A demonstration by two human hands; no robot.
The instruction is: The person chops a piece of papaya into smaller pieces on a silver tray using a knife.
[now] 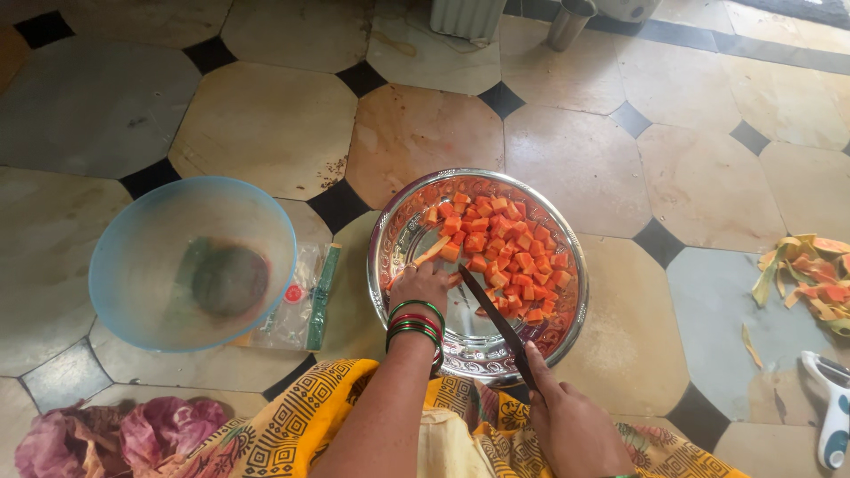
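Observation:
A shiny steel bowl (394,239) sits on the tiled floor and holds several orange papaya cubes (505,252). My left hand (423,285), with green and red bangles on the wrist, rests inside the bowl and pinches a papaya slice (434,250) at its left side. My right hand (571,420) grips the handle of a dark knife (494,314). The blade slants up-left into the bowl, its tip close to my left fingers.
A pale blue plastic bowl (190,261) stands to the left, beside a clear plastic packet (305,296). Papaya peels (810,274) and a white peeler (832,420) lie at the right. Purple cabbage leaves (124,434) lie at the bottom left. A steel tumbler (569,22) stands at the top.

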